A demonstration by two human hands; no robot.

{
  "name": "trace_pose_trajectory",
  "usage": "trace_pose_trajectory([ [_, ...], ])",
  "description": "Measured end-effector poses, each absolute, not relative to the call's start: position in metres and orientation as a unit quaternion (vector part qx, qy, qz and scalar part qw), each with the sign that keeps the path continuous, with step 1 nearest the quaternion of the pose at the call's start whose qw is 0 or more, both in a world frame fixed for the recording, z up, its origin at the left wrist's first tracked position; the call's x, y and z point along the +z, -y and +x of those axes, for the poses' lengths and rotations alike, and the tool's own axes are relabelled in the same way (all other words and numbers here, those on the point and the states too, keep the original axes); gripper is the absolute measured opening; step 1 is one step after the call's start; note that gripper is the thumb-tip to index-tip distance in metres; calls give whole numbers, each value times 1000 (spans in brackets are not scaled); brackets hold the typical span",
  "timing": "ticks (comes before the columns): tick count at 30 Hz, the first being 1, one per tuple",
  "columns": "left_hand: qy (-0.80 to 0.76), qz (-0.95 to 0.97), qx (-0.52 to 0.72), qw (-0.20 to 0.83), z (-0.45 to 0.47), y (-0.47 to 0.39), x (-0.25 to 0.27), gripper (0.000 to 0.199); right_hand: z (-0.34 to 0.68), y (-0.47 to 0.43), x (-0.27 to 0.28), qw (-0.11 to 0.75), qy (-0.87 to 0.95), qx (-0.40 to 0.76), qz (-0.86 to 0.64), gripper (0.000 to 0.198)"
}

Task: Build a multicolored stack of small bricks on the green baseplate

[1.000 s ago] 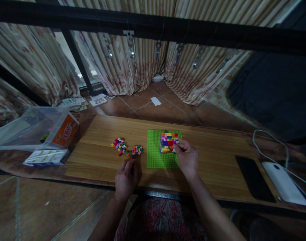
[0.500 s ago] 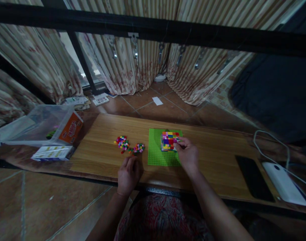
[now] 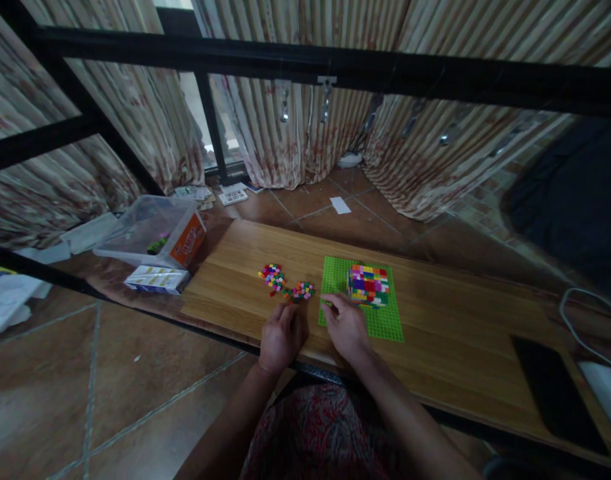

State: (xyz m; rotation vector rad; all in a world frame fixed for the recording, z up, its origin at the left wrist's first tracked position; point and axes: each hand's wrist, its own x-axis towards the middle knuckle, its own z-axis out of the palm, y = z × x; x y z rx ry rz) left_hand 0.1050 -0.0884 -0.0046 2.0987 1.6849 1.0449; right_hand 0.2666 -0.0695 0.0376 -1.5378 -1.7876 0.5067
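A block built of many coloured toy bricks (image 3: 369, 285) stands on a green studded baseplate (image 3: 358, 327). My right hand (image 3: 348, 328) is over the plate's left front part, left of the block and apart from it. Its thumb and forefinger point left with a small gap, and I see nothing between them. Loose small bricks lie in two clusters on the wooden table: a left cluster (image 3: 272, 277) and a nearer right cluster (image 3: 303, 290). Just in front of the right cluster, my left hand (image 3: 280, 339) is closed with curled fingers; whatever they hold is hidden.
A clear plastic bin (image 3: 140, 230) with an orange label stands at the left, behind a white box (image 3: 157, 279). A black flat object (image 3: 555, 393) lies on the table's right end, beside a white device (image 3: 605, 393) with a cable. Dark metal bars cross the back.
My right hand has left the brick block and moved left toward the loose bricks. My left hand stays near the piles. The camera view has turned left.
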Motion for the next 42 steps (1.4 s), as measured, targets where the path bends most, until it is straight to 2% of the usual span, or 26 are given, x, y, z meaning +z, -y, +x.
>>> trace_pose_trajectory([
  [5,-571,719,371,138,106,89,-2,15,250,43,18,271,718,156,-622,22],
  [13,-573,718,370,140,105,90,-6,16,242,32,14,210,727,127,-642,12],
  [16,-568,720,370,147,105,90,-6,17,242,34,14,244,727,136,-627,14],
  [22,-572,724,358,147,104,90,-4,17,256,62,26,375,688,211,-585,17],
  [28,-578,719,361,135,104,89,-4,16,297,95,29,447,580,260,-630,20],
  [36,-577,722,362,126,104,87,-2,15,321,85,27,512,576,134,-623,19],
  [42,-580,722,356,125,103,87,-3,16,318,71,21,489,591,31,-641,15],
])
